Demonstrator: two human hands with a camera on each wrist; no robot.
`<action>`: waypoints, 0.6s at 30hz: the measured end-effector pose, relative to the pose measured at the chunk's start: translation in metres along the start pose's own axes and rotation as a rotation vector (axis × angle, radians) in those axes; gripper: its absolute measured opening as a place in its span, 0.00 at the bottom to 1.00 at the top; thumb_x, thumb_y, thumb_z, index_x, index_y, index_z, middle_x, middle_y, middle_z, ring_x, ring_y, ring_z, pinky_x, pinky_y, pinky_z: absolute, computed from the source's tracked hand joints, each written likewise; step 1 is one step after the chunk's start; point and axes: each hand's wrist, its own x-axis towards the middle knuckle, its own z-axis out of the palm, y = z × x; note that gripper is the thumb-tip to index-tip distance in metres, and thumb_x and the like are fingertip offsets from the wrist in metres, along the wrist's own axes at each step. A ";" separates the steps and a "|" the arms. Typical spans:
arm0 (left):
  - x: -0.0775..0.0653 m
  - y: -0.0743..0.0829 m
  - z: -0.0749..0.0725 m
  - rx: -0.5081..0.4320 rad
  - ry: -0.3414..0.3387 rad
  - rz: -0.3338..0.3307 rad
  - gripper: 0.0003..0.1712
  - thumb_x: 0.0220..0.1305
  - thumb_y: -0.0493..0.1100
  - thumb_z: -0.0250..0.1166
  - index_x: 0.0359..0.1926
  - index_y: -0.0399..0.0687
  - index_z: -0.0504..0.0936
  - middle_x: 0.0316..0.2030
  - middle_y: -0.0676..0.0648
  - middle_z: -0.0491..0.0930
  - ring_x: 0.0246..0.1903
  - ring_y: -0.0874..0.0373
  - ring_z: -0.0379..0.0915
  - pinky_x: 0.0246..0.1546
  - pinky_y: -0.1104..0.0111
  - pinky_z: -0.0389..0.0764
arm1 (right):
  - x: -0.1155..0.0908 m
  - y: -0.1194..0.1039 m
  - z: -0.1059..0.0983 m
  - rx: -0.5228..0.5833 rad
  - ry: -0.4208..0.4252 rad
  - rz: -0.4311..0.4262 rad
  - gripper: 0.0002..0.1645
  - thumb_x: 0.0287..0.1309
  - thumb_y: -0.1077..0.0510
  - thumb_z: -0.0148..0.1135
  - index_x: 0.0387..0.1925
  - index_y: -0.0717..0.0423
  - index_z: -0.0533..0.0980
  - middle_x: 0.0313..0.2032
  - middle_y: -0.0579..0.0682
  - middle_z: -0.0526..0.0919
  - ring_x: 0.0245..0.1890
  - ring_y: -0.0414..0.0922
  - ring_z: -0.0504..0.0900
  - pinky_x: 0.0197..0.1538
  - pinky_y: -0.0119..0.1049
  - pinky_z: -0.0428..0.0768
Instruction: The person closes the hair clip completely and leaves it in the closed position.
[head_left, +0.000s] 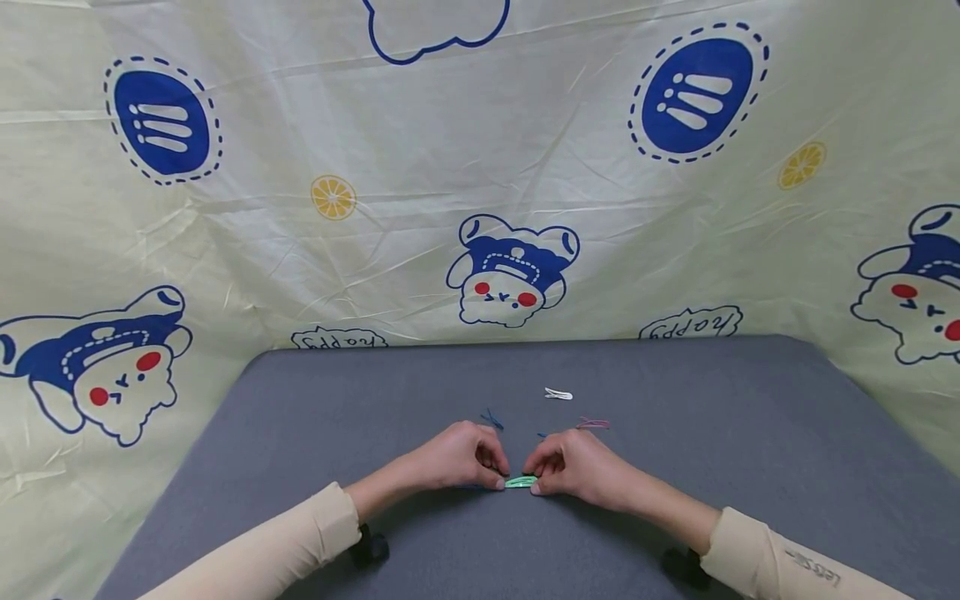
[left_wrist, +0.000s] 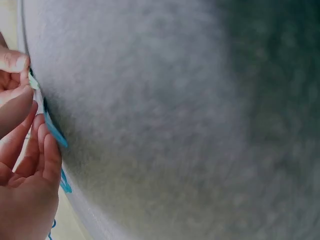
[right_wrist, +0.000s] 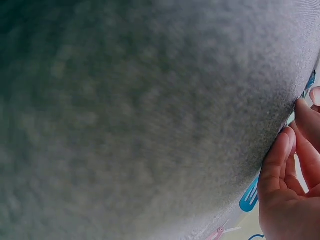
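A green snap hair clip (head_left: pixel 521 482) lies between my two hands at the front middle of the grey table. My left hand (head_left: pixel 468 457) pinches its left end with thumb and forefinger. At the other end, the thumb and fingertips of my right hand (head_left: pixel 576 468) pinch it too. Only a pale green sliver of the clip (left_wrist: pixel 33 81) shows in the left wrist view, the rest hidden by fingers. A blue hair clip (left_wrist: pixel 55 129) lies on the table right beside my left fingers.
Beyond my hands lie a blue clip (head_left: pixel 491 419), a pink clip (head_left: pixel 593 423) and a white clip (head_left: pixel 558 393). Another blue clip (right_wrist: pixel 249 196) sits beside my right hand, partly hidden in the head view. A printed cloth (head_left: pixel 412 250) hangs behind the table (head_left: pixel 360 392).
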 end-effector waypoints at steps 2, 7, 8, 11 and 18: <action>0.000 0.000 -0.002 -0.021 -0.002 -0.015 0.05 0.54 0.35 0.75 0.33 0.45 0.88 0.29 0.56 0.79 0.28 0.69 0.74 0.31 0.74 0.76 | -0.001 0.000 0.000 -0.007 -0.001 0.005 0.08 0.53 0.59 0.74 0.37 0.52 0.85 0.29 0.40 0.81 0.28 0.37 0.79 0.32 0.32 0.77; -0.001 -0.001 -0.006 -0.070 0.001 -0.047 0.05 0.55 0.34 0.74 0.34 0.45 0.87 0.27 0.58 0.81 0.27 0.67 0.76 0.32 0.73 0.77 | -0.001 -0.002 -0.001 -0.001 0.010 -0.009 0.07 0.57 0.59 0.71 0.38 0.54 0.84 0.30 0.40 0.82 0.29 0.37 0.79 0.33 0.32 0.77; -0.002 0.000 -0.007 -0.075 0.003 -0.051 0.04 0.56 0.35 0.73 0.34 0.45 0.87 0.27 0.58 0.82 0.28 0.66 0.77 0.32 0.73 0.77 | -0.001 -0.002 -0.001 0.002 0.015 -0.012 0.07 0.58 0.59 0.70 0.38 0.55 0.84 0.30 0.40 0.82 0.29 0.37 0.79 0.33 0.32 0.77; -0.004 0.001 -0.011 -0.072 0.022 -0.056 0.04 0.58 0.35 0.72 0.35 0.44 0.87 0.28 0.58 0.82 0.28 0.65 0.77 0.33 0.72 0.77 | -0.001 -0.006 -0.001 0.003 0.052 -0.024 0.09 0.61 0.55 0.67 0.41 0.54 0.84 0.31 0.40 0.83 0.30 0.38 0.79 0.35 0.32 0.78; -0.009 0.002 -0.024 -0.031 0.120 -0.080 0.06 0.60 0.37 0.70 0.39 0.43 0.87 0.31 0.57 0.83 0.31 0.62 0.76 0.34 0.69 0.77 | 0.006 -0.014 -0.003 -0.030 0.154 0.017 0.13 0.64 0.50 0.65 0.45 0.51 0.84 0.36 0.36 0.83 0.36 0.38 0.80 0.43 0.35 0.79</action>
